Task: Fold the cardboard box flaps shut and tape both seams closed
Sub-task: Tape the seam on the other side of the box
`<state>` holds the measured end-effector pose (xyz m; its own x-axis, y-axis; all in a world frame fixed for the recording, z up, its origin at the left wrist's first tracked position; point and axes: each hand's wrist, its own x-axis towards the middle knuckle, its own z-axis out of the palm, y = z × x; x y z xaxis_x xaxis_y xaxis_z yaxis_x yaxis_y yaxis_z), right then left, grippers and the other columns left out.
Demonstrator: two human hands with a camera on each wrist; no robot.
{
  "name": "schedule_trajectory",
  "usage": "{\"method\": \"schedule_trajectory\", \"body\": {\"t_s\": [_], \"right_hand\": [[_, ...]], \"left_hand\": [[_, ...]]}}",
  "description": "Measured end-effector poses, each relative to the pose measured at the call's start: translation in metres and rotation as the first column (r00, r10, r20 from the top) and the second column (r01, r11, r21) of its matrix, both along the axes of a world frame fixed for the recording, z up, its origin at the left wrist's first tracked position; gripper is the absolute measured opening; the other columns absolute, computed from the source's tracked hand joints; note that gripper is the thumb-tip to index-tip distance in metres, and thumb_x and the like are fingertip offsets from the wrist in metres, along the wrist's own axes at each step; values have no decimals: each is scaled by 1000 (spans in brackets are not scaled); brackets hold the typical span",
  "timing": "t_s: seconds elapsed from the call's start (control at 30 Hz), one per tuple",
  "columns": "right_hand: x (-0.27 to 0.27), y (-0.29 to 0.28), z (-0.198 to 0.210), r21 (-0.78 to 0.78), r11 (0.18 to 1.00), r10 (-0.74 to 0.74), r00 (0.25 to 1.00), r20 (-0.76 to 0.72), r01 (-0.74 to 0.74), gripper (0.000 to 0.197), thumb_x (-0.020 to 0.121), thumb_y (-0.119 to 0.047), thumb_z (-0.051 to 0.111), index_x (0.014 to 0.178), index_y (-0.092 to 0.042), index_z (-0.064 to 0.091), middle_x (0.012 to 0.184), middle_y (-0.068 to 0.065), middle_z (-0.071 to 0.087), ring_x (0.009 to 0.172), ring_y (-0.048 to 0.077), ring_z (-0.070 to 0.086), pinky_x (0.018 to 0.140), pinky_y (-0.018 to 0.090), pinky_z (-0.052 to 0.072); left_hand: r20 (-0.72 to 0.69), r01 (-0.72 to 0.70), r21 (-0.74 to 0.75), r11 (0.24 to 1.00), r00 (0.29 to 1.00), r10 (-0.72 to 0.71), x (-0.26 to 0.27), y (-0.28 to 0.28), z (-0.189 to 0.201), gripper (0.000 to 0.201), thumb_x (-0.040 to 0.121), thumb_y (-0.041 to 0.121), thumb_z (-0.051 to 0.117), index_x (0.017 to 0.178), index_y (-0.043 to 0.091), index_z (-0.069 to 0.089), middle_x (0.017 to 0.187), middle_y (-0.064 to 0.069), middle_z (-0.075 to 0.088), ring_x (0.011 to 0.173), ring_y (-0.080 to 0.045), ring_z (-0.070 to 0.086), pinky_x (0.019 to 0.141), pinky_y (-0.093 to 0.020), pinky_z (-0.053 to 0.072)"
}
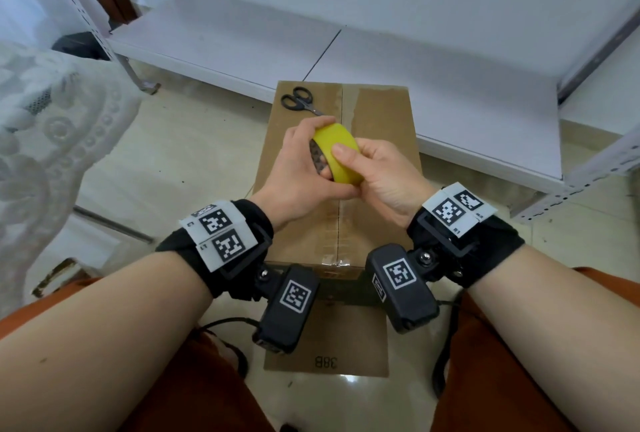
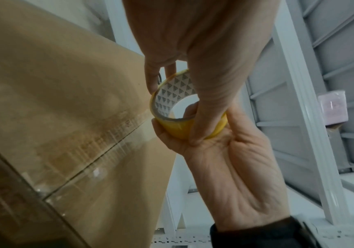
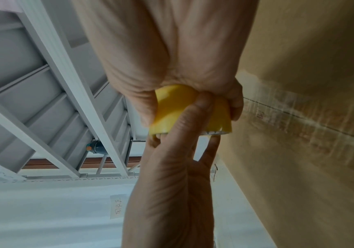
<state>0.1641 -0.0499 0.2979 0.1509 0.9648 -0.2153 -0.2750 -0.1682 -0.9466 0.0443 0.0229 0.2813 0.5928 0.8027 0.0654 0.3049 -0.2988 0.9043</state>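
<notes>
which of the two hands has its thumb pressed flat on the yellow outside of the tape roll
The right hand: its thumb lies across the tape roll. The left hand hooks fingers through the core.

Pale glossy tiled floor (image 1: 180, 154), carrying a closed cardboard box (image 1: 377, 140) with flaps folded flat and a centre seam under clear tape. Black-handled scissors (image 1: 300, 100) lying directly on the box top, at its far left corner. Beyond the box, a low white shelf (image 1: 242, 43) on metal uprights, its feet standing on the floor.
</notes>
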Motion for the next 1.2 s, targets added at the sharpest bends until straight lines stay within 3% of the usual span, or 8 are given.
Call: {"method": "schedule_trajectory", "body": {"t_s": [0.13,0.27,0.4,0.53,0.73,0.97,1.1,1.2], "right_hand": [[1,-2,1,4,1000,17,999,-50,-16,17,96,-9,48,94,0,61,78,8,66,73,14,64,70,27,55],[-3,-1,0,-31,998,-52,998,-42,51,19,93,-18,55,85,-2,62,67,7,62,60,12,60,62,25,53],[-4,1,-2,-27,999,-36,999,-15,36,17,93,-14,55,81,-4,62,71,7,63,66,14,60,70,29,52],[-4,0,0,-20,1000,-2,1000,-28,2,18,95,-10,50,86,0,61,76,8,64,69,13,62,64,25,54],[-8,1,-3,-58,996,-63,998,9,63,13,90,-16,60,83,-6,61,66,6,60,59,11,58,67,30,52],[-4,1,-5,-32,999,30,999,16,-30,10,93,-10,54,87,-5,60,72,6,63,68,13,60,71,28,52],[-2,-1,-2,-37,998,51,996,-79,-54,24,94,-21,51,93,1,59,78,11,61,67,14,61,62,24,53],[-5,-1,-3,-42,999,20,1000,-7,-20,25,95,-22,51,91,1,61,74,10,62,63,12,61,60,23,52]], "left_hand": [[14,-12,-64,998,1000,13,0,-1,-2,98,40,35,89,127,37,43,120,-4,49,105,-17,56,91,-40,53],[-88,-20,104,994,996,30,1,-5,-4,98,46,35,87,132,29,40,120,1,40,110,-21,49,96,-42,47],[-56,-27,22,999,998,28,-1,-2,-2,96,49,23,91,131,29,42,118,1,41,106,-18,53,95,-38,49],[-12,-21,-92,996,1000,20,-3,2,-1,98,43,25,92,128,32,44,120,-4,47,102,-15,57,91,-36,53],[-96,-34,25,999,995,36,-1,-3,-3,97,46,32,90,130,31,40,119,0,41,107,-20,51,95,-41,49],[-21,-10,-94,995,1000,8,-6,0,0,95,49,17,93,129,29,42,121,-2,43,104,-13,56,92,-32,52],[-84,11,34,999,996,-8,-6,-2,-1,96,52,22,91,132,26,39,119,-1,40,108,-19,51,97,-38,48],[-101,28,66,997,995,-21,-6,-3,-3,96,51,25,91,132,27,38,118,-2,39,107,-21,50,96,-40,48]]}}
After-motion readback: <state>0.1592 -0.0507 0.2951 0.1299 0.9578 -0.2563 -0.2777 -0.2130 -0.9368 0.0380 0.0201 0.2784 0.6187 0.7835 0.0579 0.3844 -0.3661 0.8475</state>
